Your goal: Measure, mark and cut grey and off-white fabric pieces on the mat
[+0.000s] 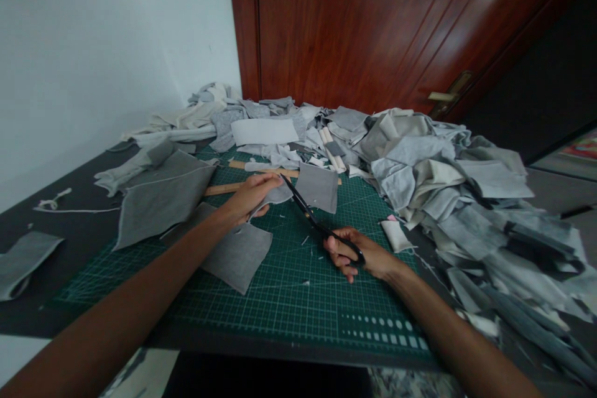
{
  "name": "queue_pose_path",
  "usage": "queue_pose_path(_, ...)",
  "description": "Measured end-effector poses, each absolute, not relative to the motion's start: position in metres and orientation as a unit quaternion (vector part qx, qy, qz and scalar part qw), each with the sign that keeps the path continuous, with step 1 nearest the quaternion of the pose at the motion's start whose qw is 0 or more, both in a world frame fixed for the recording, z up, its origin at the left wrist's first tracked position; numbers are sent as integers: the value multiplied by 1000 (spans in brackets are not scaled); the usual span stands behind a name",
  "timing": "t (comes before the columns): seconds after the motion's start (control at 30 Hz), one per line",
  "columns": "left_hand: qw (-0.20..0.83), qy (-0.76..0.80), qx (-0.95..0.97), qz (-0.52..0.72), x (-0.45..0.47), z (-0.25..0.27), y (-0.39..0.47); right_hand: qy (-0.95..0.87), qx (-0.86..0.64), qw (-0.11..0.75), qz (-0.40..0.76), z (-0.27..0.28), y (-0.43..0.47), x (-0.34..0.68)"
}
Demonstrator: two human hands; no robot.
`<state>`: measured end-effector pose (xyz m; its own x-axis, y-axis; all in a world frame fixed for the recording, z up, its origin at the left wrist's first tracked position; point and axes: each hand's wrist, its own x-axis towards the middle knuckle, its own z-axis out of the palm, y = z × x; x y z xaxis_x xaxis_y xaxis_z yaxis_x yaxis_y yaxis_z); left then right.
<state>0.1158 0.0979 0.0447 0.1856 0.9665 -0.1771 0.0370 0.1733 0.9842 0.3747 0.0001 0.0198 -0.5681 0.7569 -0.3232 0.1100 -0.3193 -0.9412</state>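
Note:
My left hand (257,196) pinches a small piece of grey fabric (278,193) above the mat. In my right hand (351,254) is a pair of black scissors (308,214), its handle loops around my fingers. The scissor blades point up and left, their tips at the fabric near my left fingertips. Whether the blades are apart is too small to tell. Just behind them lies a square grey fabric piece (318,188). Another grey piece (242,255) rests on the green cutting mat (289,311), partly under my left forearm.
Heaped fabric scraps (420,161) run along the back and right side. A larger folded grey cloth (163,193) lies at left, with a white cord (77,209) beyond it. Wooden strips (224,189) lie behind my left hand. A small cream pouch (395,236) is at right.

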Motion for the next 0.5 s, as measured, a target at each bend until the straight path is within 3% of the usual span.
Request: queue_pose_path(0.5, 583, 491, 507, 403, 116, 46, 97, -531, -410, 224, 707, 24, 0, 373)
